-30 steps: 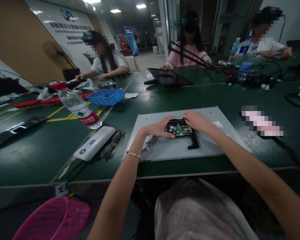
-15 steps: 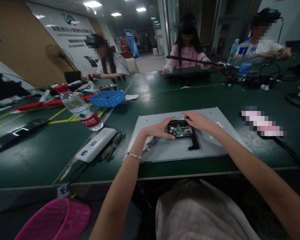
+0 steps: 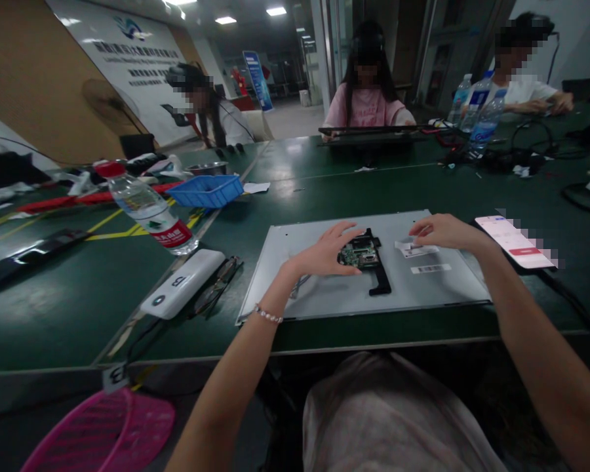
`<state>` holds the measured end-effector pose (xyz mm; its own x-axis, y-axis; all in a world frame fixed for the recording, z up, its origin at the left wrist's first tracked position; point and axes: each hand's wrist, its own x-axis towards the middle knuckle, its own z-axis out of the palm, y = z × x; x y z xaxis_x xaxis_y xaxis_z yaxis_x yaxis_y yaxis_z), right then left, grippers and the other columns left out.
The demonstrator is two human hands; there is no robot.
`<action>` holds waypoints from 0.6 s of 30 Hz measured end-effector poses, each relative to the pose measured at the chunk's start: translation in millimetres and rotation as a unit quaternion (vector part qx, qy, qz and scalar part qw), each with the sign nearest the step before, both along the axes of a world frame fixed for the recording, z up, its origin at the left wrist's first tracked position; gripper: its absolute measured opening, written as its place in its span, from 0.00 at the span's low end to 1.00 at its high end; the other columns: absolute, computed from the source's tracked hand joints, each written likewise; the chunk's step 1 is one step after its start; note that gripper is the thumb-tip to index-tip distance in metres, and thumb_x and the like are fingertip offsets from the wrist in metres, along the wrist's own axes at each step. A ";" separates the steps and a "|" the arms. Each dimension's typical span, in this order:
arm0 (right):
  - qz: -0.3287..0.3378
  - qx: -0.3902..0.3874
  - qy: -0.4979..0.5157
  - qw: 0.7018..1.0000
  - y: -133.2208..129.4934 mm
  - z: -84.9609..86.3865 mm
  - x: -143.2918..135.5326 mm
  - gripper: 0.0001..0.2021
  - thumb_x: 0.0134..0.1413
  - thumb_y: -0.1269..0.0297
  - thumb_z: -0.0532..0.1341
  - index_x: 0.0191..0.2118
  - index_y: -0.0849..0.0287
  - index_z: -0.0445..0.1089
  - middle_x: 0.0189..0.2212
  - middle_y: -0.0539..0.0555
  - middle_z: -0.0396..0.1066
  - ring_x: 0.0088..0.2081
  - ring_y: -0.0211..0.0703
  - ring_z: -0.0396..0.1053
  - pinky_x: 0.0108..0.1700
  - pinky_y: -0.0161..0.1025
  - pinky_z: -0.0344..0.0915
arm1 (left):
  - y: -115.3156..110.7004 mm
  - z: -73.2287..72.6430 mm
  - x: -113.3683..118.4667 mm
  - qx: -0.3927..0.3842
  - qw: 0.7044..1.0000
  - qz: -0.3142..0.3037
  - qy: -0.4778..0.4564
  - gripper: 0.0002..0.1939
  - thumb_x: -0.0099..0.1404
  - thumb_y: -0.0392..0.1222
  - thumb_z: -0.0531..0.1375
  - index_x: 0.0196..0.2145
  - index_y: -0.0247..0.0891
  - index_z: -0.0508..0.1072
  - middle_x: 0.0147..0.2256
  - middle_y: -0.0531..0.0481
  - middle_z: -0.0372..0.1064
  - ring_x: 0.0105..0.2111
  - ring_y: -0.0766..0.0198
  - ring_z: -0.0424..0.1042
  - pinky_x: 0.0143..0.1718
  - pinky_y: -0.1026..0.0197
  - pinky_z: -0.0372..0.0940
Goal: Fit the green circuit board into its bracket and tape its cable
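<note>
A green circuit board (image 3: pixel 358 255) in a black frame, with a black bracket arm (image 3: pixel 381 278) reaching toward me, lies on a flat grey-white panel (image 3: pixel 319 301). My left hand (image 3: pixel 327 252) spans the board, thumb at its near edge and fingers at its far edge, covering its left part. To the right, my right hand (image 3: pixel 445 231) hovers low over the panel, fingertips drawn together above a white label (image 3: pixel 427 250). Whatever is between them is too small to make out. A second label, with a barcode (image 3: pixel 431 269), is just nearer to me.
Left of the panel are eyeglasses (image 3: pixel 219 288), a white power bank (image 3: pixel 184 283) and a water bottle (image 3: pixel 150 210). A blue basket (image 3: pixel 209 191) sits beyond. On the right lies a phone (image 3: pixel 516 241). Several people work across the green table (image 3: pixel 295 187). A pink basket (image 3: pixel 142 426) is below.
My right hand has left the board's far edge and moved right to the label. My left hand has shifted right, further over the board. The board has stayed roughly in place.
</note>
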<state>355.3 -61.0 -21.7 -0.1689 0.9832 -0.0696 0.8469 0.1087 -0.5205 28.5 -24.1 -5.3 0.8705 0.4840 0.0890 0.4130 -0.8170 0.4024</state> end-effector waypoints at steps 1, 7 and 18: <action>0.007 -0.014 0.006 1.000 -1.8 -1.9 1.1 0.11 0.50 0.62 0.63 0.41 0.57 0.77 0.39 0.56 0.77 0.40 0.46 0.73 0.44 0.40 0.68 | -1.5 -0.1 2.5 0.002 1.000 -0.008 -0.007 0.45 0.57 0.62 0.61 0.65 0.45 0.50 0.66 0.42 0.41 0.66 0.47 0.40 0.65 0.45 0.41; 0.008 -0.029 0.027 0.999 -2.7 -5.9 -11.7 0.13 0.48 0.61 0.65 0.41 0.59 0.76 0.39 0.56 0.76 0.40 0.44 0.73 0.43 0.39 0.68 | -3.3 0.0 7.2 0.010 0.999 -0.011 -0.031 0.36 0.61 0.57 0.60 0.63 0.44 0.57 0.64 0.42 0.47 0.64 0.47 0.47 0.64 0.46 0.47; 0.000 -0.033 0.068 0.997 -2.6 -5.7 -17.1 0.13 0.48 0.69 0.63 0.42 0.60 0.72 0.37 0.56 0.76 0.38 0.45 0.74 0.43 0.40 0.68 | -3.1 -1.7 8.1 0.043 0.997 -0.020 -0.061 0.28 0.63 0.46 0.60 0.60 0.42 0.60 0.62 0.40 0.51 0.62 0.50 0.53 0.62 0.47 0.52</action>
